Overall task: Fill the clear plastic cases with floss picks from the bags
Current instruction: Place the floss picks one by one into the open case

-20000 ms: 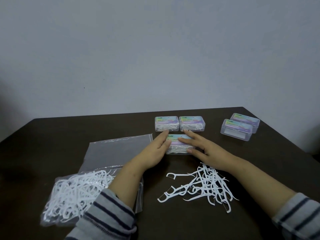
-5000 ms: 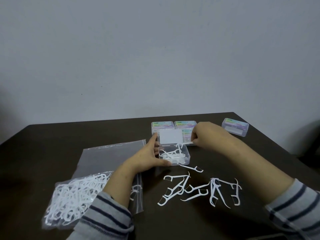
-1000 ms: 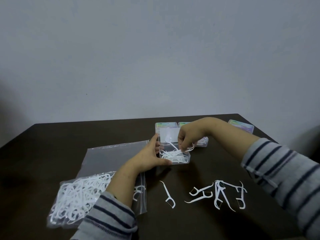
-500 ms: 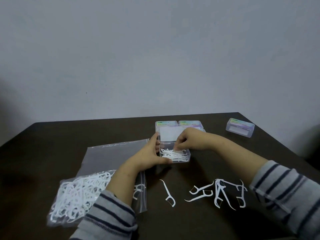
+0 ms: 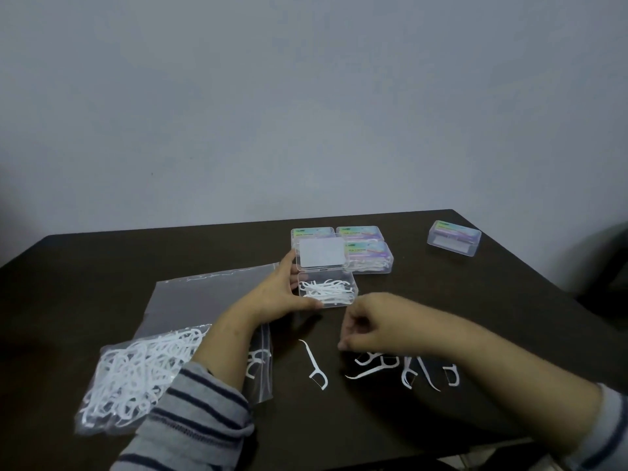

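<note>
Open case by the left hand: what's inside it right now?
The open case holds a loose heap of white floss picks, with its lid tipped back. The left hand covers its left wall, so that edge cannot be seen.

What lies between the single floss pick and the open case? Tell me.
In the head view, only bare dark table lies between the single floss pick and the open case.

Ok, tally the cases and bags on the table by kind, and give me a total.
Closed cases: 4
Open case: 1
Bag of floss picks: 1
Empty bag: 1
Total: 7
</note>
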